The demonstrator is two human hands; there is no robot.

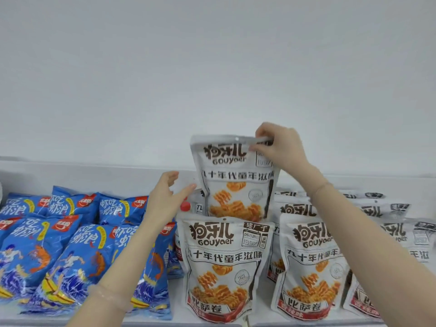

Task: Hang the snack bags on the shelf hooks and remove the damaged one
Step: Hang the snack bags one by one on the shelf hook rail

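My right hand (279,147) pinches the top right corner of a white Gouyaer snack bag (232,182) and holds it upright above the others. A small hang hole shows in its top seal. My left hand (166,199) hovers open just left of the bag's lower edge, fingertips close to it, holding nothing. More white Gouyaer bags (220,267) stand and lie in rows below and to the right. No hooks are visible.
Several blue shrimp snack bags (70,251) lie in rows on the left of the white shelf (94,175). A bottle with a red cap (185,206) stands between the blue and white bags. A plain white wall rises behind.
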